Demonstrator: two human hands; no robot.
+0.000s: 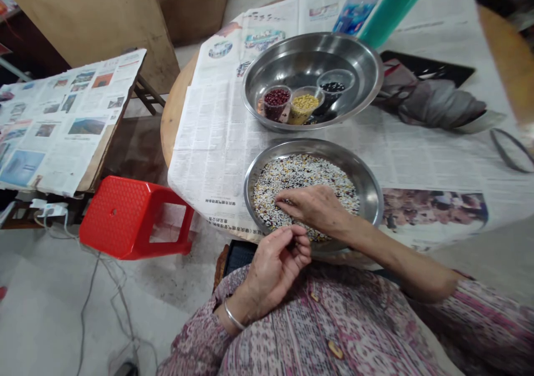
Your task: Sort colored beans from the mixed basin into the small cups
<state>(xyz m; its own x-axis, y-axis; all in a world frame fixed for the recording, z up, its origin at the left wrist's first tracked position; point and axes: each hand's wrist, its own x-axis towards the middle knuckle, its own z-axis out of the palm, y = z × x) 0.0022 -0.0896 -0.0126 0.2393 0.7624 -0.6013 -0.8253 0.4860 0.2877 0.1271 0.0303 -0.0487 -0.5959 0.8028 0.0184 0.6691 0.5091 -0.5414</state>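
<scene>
A near steel basin [372, 195] holds a spread of mixed white grains [306, 170] with yellow, dark red and black beans among them. Over it, my right hand [319, 209] reaches in from the right, thumb and fingertips pinched together at the grains; anything between them is too small to name. My left hand [277, 267], wearing a silver bangle, is curled palm up at the basin's front edge, and its contents are hidden. Behind stands a larger steel basin [359, 67] with plastic cups of dark red beans [276, 99], yellow beans [303, 103] and black beans [332, 87].
Newspaper [208, 142] covers the round table. A bottle with a blue label [354, 14], a green cylinder [394, 11] and a crumpled grey bag [438, 103] lie beyond the basins. A red stool [120, 214] stands left, near cables [87, 292] on the floor and another newspaper-covered table [54, 125].
</scene>
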